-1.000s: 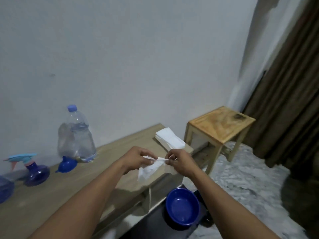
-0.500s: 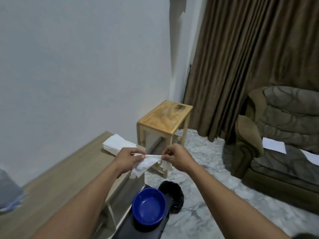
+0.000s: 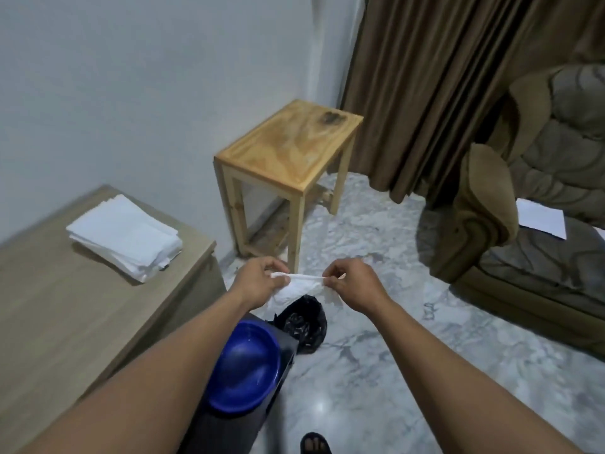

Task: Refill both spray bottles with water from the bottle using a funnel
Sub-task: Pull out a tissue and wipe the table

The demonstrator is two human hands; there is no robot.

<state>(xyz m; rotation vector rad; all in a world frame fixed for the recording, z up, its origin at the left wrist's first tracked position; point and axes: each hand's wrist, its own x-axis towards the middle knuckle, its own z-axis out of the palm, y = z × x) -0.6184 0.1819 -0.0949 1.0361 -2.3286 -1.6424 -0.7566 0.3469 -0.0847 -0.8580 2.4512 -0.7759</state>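
Sofa (image 3: 540, 178), foot (image 3: 315, 444) cut off by edges

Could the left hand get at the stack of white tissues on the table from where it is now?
Probably yes, once freed: the left hand and right hand both pinch a crumpled tissue over the black bag. The stack of tissues lies uncovered near the table corner, nothing between.

Wooden desk top (image 3: 65, 316) fills lower left of frame; stack of folded white tissues (image 3: 126, 235) lies near its far right corner. Pine side table (image 3: 288, 149) stands at frame centre against the wall. Brown curtain (image 3: 442, 77) upper right; brown armchair (image 3: 540, 191) at right edge, white paper (image 3: 541, 221) on its seat. Blue bowl (image 3: 245, 368) lower centre, black bag (image 3: 302, 326) on the marble floor (image 3: 376, 371) just beyond it.
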